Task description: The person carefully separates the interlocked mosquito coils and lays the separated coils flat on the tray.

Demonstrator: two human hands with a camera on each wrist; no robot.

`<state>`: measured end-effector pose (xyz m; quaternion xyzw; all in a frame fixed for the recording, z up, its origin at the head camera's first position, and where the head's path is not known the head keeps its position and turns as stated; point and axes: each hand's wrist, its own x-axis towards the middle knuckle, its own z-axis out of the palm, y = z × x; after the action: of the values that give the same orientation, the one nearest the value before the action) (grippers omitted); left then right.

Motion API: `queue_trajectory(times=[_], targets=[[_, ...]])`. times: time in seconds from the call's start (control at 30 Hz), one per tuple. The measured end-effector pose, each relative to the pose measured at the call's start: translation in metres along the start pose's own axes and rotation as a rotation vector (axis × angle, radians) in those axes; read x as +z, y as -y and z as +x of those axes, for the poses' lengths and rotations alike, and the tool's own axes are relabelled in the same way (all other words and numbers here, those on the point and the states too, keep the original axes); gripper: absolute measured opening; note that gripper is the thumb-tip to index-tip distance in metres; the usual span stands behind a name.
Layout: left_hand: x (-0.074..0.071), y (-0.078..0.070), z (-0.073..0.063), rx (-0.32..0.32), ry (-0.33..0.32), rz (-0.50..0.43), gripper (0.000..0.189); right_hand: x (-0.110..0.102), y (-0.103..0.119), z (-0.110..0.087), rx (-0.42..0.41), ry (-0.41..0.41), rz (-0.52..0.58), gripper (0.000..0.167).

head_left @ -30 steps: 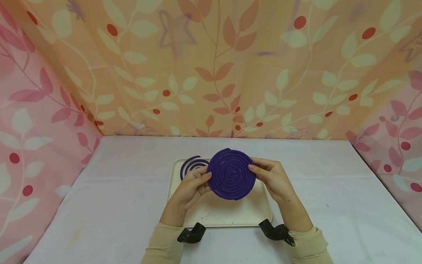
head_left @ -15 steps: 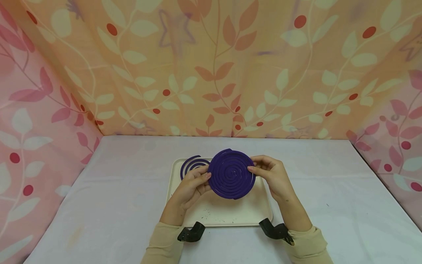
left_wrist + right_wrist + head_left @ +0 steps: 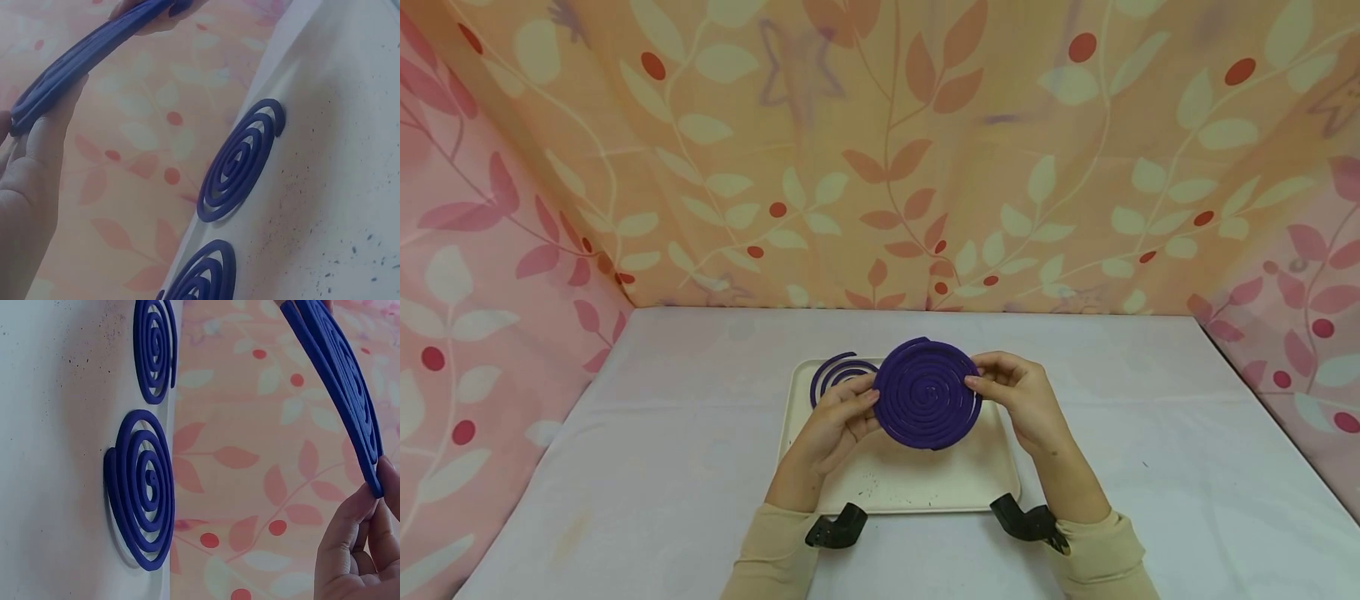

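Both hands hold up a flat purple-blue mosquito coil (image 3: pixel 928 394), wound tightly into a full disc, above a cream tray (image 3: pixel 910 492). My left hand (image 3: pixel 841 421) pinches its left edge between thumb and fingers. At the right edge, my right hand (image 3: pixel 1018 400) grips it the same way. Seen edge-on in the right wrist view, the held coil (image 3: pixel 340 381) looks like two layers slightly apart. Two looser spiral coils lie on the tray in the wrist views, one coil (image 3: pixel 240 159) beside another coil (image 3: pixel 140 500). In the head view the held disc and left hand hide most of them.
Dark crumbs (image 3: pixel 369 237) are scattered over the tray. A white cloth covers the table (image 3: pixel 662 442), with floral curtains (image 3: pixel 880 167) behind and at both sides. A black camera mount (image 3: pixel 838 527) sits at the left wrist and a matching mount (image 3: pixel 1026 521) at the right.
The held coil tips back very slightly, its lower edge a little higher in the head view. Both hands keep their grip and stay nearly still.
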<state>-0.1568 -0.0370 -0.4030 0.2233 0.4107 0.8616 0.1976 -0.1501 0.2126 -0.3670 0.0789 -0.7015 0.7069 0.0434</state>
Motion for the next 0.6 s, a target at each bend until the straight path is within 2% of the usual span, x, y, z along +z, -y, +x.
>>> queue_trajectory(times=[0.1,0.2,0.4,0.6], targets=[[0.0002,0.0000,0.0001,0.016,-0.003,0.031,0.031,-0.0009,-0.0016,0.0003,0.007,0.004,0.042,0.020],[0.0004,0.0003,-0.0003,0.021,-0.008,0.105,0.038,-0.0007,-0.0026,0.0009,0.024,-0.003,0.096,0.028],[0.0030,0.0020,-0.0004,-0.015,-0.017,0.266,0.054,0.0007,-0.0032,0.0017,0.066,-0.045,0.178,0.034],[0.0029,0.0034,-0.0015,-0.012,-0.016,0.285,0.061,0.0020,-0.0017,0.0017,0.093,-0.051,0.222,0.032]])
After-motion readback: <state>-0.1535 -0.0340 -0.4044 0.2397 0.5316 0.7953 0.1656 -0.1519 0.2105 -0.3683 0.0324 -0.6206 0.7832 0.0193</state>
